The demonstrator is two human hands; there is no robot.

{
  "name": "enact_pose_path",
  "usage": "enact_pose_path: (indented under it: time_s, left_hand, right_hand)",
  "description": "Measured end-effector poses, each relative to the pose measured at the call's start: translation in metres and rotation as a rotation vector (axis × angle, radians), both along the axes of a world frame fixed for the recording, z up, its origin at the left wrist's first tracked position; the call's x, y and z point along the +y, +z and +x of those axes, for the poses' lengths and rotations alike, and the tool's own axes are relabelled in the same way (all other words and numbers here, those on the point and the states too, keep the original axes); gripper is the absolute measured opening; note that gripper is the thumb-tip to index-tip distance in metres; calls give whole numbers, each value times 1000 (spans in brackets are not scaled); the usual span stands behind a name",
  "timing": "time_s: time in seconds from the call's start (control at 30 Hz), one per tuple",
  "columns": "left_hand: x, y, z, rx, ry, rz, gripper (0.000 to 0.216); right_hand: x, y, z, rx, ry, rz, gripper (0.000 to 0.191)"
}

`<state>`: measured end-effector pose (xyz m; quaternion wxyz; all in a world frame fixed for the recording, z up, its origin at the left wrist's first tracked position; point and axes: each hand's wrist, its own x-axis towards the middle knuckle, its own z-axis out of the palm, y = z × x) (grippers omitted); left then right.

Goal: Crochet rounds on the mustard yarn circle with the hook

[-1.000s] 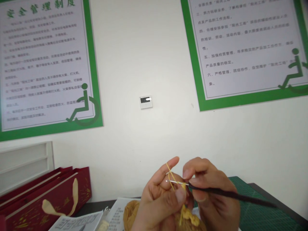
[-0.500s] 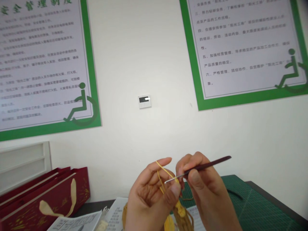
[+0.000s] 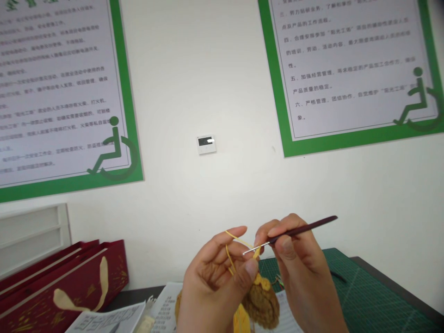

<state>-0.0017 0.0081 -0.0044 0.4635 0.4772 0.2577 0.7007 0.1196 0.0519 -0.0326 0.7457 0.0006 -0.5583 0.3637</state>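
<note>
My left hand (image 3: 215, 282) is raised in front of me, its forefinger stretched up with yellow yarn (image 3: 233, 237) looped over it. Its thumb pinches a small brown and yellow crocheted piece (image 3: 261, 300) that hangs below. My right hand (image 3: 298, 263) grips a dark crochet hook (image 3: 301, 228) between thumb and fingers. The hook's metal tip points left and catches the yarn just beside my left forefinger. The handle slants up to the right.
A green cutting mat (image 3: 364, 300) covers the dark table at the right. Red gift bags (image 3: 52, 286) with cream handles stand at the left, printed paper sheets (image 3: 107, 319) beside them. Green-framed notices (image 3: 62, 92) hang on the white wall behind.
The hook's handle swung from pointing down-right to slanting up-right. Both hands shifted slightly left, and the brown crocheted piece now hangs in plainer view below my left thumb.
</note>
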Motion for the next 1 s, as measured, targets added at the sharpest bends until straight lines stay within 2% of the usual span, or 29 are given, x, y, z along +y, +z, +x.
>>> enact_pose_path:
  time_s: [0.2,0.43,0.8,1.0]
  left_hand:
    - [-1,0,0,0,2,-11,36]
    - [-1,1,-2,-1,1,-28,35]
    - [0,1,-5,-31,-11,-50,35]
    - [-2,3,-4,-47,-18,-67,35]
  right_hand:
    - [3,3,6,-11,8,13,16]
    - [5,4,20,-126,-10,130,14]
    - [-2,11,22,-138,-190,244,9]
    - [-5,8,29,-261,-394,406,14]
